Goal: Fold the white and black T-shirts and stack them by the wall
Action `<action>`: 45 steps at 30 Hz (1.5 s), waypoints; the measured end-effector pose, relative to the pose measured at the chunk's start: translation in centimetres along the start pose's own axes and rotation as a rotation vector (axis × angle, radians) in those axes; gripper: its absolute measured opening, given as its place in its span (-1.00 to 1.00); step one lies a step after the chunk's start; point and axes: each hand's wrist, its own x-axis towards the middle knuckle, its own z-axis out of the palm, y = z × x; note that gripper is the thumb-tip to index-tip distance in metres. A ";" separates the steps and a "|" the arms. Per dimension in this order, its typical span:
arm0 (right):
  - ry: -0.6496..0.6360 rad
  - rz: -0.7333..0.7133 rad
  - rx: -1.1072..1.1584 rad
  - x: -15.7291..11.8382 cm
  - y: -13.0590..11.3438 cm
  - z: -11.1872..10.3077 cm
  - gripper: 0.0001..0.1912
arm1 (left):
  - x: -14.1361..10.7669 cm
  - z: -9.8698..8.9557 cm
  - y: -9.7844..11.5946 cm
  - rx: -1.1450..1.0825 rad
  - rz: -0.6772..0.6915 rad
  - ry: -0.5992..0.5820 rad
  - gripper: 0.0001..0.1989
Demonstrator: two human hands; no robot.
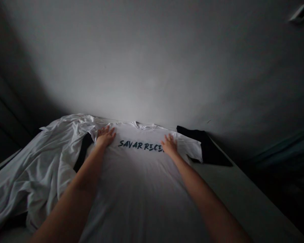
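A white T-shirt point(139, 175) with dark lettering across its chest lies spread out, its collar toward the wall. My left hand point(105, 136) rests flat on the shirt near the left shoulder, fingers spread. On the other side, my right hand point(169, 144) lies on the chest by the right end of the lettering, with its fingers apart and covering part of the print. Both hands press on the fabric and neither grips it. The shirt's right sleeve reaches over a black cloth point(212, 150).
Rumpled white fabric point(48, 158) is heaped at the left, with a black piece point(84, 152) beside my left forearm. The pale table point(233, 195) runs along a grey wall point(147, 67). Dim teal fabric point(286, 148) shows at the far right.
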 end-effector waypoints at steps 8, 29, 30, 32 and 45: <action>-0.042 -0.265 0.123 -3.1 -5.0 2.6 -0.39 | 0.1 0.4 -0.4 -0.002 0.055 0.027 -0.40; -0.002 0.006 0.057 -4.4 7.4 3.3 -0.36 | -14.3 0.6 12.5 -0.054 0.311 0.001 -0.38; -0.002 0.007 0.059 -4.3 7.5 3.3 -0.36 | -14.6 0.4 9.5 -0.019 0.262 0.020 -0.39; -0.007 0.014 0.074 -4.3 7.7 3.1 -0.35 | -15.4 -0.4 3.4 0.038 0.200 0.028 -0.40; 0.033 -0.275 0.354 -12.6 -8.8 1.2 -0.48 | -20.8 -1.1 14.7 -0.006 0.290 -0.037 -0.41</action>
